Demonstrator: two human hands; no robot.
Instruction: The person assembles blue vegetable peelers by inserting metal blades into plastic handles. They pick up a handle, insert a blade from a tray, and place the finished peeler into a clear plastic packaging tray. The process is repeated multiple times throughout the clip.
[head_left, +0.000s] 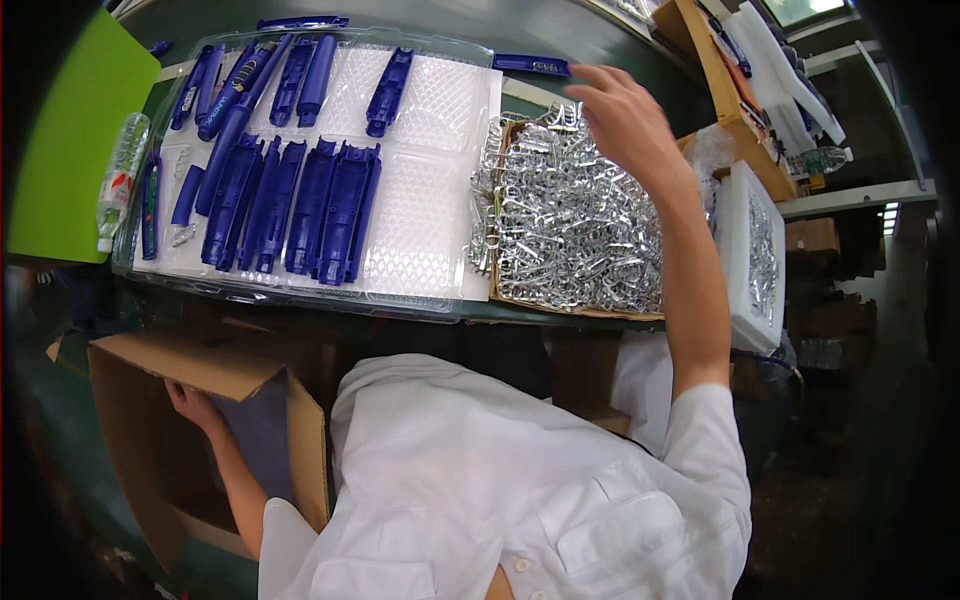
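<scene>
Here's bright metal, the small pieces [575,235] glinting hard! Blue plastic shells [312,205] now, smooth with a soft sheen, over a glossy clear plastic tray [420,235], its surface finely patterned. Below, dull brown cardboard on the box [308,450]; matt white cloth on the shirt [450,450]; slick see-through plastic on the bottle [127,155].

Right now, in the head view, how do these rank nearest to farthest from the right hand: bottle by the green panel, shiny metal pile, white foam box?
1. Shiny metal pile: just below the right hand.
2. White foam box: off to the right.
3. Bottle: far left, by the green panel.
</scene>
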